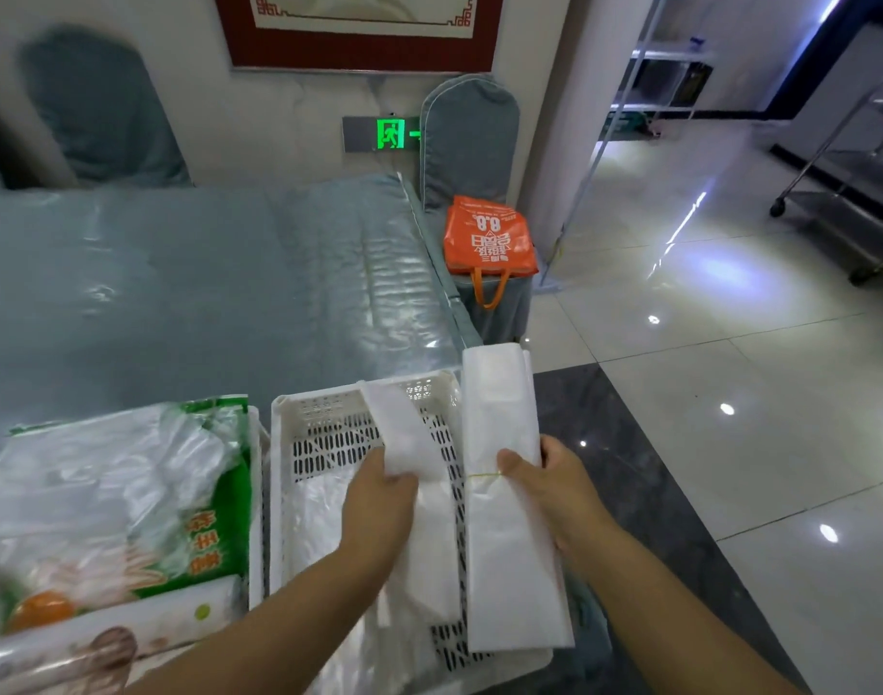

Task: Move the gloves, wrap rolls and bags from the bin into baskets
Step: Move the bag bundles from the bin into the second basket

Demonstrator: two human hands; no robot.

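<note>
From the head camera, your right hand grips a rubber-banded bundle of white bags over the right rim of the white basket at lower centre. Your left hand pinches a second folded white bag above that basket. At lower left, another basket holds packets of gloves and a wrap roll.

wall: pale, red-framed picture | floor: glossy tiles | blue-grey chair | steel trolley
</note>
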